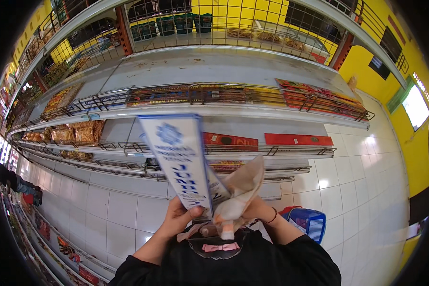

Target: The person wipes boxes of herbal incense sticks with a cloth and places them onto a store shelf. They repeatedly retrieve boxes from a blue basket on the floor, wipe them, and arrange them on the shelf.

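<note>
Black top point(281, 267) with black sleeves point(314, 250); pink bow point(220, 247) at chest, pale curved outline point(219, 259) beneath; dark bracelet point(273, 215) right of bow.

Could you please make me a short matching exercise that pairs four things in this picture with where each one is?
Things:
1. white-and-blue packet
2. crumpled pale wrap
3. blue basket
4. two flat red packets

Places:
A. on the tiled floor
B. held in the left hand
C. lying on a shelf
D. against the right hand

Right pairs: 1-B, 2-D, 3-A, 4-C.
</note>
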`<state>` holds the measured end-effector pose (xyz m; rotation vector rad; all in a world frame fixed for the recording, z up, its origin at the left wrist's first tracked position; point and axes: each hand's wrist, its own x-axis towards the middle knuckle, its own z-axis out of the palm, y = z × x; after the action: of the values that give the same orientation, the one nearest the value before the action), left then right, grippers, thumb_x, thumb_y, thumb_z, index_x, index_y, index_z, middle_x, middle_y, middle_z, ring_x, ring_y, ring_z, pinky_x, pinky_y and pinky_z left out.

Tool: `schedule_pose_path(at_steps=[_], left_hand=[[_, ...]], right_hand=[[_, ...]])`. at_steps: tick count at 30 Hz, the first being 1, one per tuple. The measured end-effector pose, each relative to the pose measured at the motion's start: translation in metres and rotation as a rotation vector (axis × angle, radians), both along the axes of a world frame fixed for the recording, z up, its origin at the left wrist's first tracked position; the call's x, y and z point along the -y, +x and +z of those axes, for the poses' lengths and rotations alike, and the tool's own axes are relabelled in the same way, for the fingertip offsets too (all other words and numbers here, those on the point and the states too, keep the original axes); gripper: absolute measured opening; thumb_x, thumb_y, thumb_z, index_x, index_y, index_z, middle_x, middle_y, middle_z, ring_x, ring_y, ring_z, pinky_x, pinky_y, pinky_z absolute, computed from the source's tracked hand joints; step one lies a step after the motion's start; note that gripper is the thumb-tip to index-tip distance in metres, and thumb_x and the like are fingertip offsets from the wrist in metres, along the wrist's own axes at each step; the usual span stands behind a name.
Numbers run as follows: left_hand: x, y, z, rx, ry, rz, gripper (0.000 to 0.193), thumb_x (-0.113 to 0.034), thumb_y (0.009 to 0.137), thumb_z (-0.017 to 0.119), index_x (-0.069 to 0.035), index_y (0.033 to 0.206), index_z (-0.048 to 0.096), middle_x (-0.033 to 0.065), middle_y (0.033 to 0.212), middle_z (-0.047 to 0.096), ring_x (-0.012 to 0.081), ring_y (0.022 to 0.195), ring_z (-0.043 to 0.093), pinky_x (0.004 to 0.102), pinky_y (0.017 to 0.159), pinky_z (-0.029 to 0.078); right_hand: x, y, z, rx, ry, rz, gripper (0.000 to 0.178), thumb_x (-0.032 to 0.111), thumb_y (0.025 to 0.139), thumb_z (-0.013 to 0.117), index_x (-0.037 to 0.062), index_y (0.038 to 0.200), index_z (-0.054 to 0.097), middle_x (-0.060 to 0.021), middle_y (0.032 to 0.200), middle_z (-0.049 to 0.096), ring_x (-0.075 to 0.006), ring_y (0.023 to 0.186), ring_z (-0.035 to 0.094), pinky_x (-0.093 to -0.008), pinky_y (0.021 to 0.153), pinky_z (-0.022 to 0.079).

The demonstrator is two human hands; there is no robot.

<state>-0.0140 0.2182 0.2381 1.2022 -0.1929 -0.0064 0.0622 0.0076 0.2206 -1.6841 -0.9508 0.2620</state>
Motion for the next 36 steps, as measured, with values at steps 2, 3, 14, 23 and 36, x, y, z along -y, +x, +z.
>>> schedule_pose_path(at_steps=[2, 3, 14, 23, 36], left_hand=[[0.003, 0.003, 0.006, -0.025, 0.043, -0.064, 0.034, -0.015, 0.080, 0.060, 0.000, 0.109, 0.048, 0.0092, 0.106, 0.053, 0.0156, 0.098, 0.050, 0.0297, 0.085, 0.039], [0.003, 0.002, 0.011, -0.078, 0.088, -0.076, 0.043, -0.019, 0.079, 0.061, 0.000, 0.114, 0.045, 0.0126, 0.116, 0.048, 0.0189, 0.106, 0.046, 0.0327, 0.090, 0.036], [-0.017, 0.013, 0.033, 0.218, -0.080, 0.292, 0.048, -0.017, 0.081, 0.056, 0.000, 0.121, 0.036, 0.0203, 0.124, 0.041, 0.0346, 0.108, 0.047, 0.0450, 0.090, 0.040], [-0.057, -0.004, 0.038, 0.105, 0.149, 0.513, 0.034, -0.005, 0.081, 0.052, 0.002, 0.114, 0.043, 0.0143, 0.111, 0.053, 0.0236, 0.095, 0.055, 0.0337, 0.083, 0.044], [0.015, 0.008, 0.027, 0.055, 0.741, 0.124, 0.027, -0.004, 0.068, 0.066, -0.002, 0.095, 0.059, 0.0156, 0.090, 0.056, 0.0244, 0.085, 0.056, 0.0321, 0.074, 0.044]], right_hand=[[-0.007, -0.003, -0.002, -0.003, -0.023, 0.066, 0.037, 0.015, 0.067, 0.068, 0.0042, 0.100, 0.056, -0.0110, 0.106, 0.054, -0.0239, 0.100, 0.050, -0.0336, 0.089, 0.036], [-0.008, -0.003, -0.008, 0.021, -0.029, 0.105, 0.041, 0.016, 0.067, 0.069, 0.0038, 0.102, 0.054, -0.0121, 0.110, 0.051, -0.0247, 0.103, 0.048, -0.0337, 0.090, 0.035], [-0.004, -0.016, -0.022, -0.187, -0.108, 0.149, 0.044, 0.018, 0.069, 0.067, 0.0042, 0.108, 0.052, -0.0105, 0.106, 0.054, -0.0224, 0.100, 0.050, -0.0320, 0.089, 0.037], [0.056, 0.001, -0.076, -0.021, -0.480, -0.111, 0.039, 0.029, 0.083, 0.050, 0.0067, 0.115, 0.047, -0.0105, 0.112, 0.052, -0.0226, 0.104, 0.049, -0.0346, 0.088, 0.041], [-0.023, -0.001, -0.025, -0.239, 0.292, -0.185, 0.041, 0.032, 0.085, 0.045, 0.0076, 0.117, 0.044, -0.0094, 0.115, 0.049, -0.0234, 0.106, 0.048, -0.0365, 0.090, 0.041]])
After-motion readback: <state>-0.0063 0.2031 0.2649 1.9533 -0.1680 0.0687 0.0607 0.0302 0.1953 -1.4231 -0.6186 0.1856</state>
